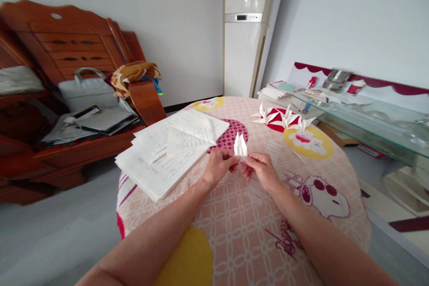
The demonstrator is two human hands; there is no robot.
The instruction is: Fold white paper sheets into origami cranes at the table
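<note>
Between my hands, over the middle of the round table, is a small folded white paper (240,146) with two narrow points standing upward. My left hand (221,163) pinches its lower left edge between thumb and fingers. On the opposite side, the thumb and fingers of my right hand (260,168) close on its lower right edge. Several finished white paper cranes (287,118) stand in a row toward the back right of the table. To the left lies a stack of written paper sheets (167,178), a folded sheet resting on top.
A patterned cloth covers the round table (241,241). A thin pale stick-like thing (298,156) lies right of my hands. Beyond the right edge stands a glass-topped stand (362,120) with papers and metal bowls. At left is a wooden bench (77,53) holding a bag.
</note>
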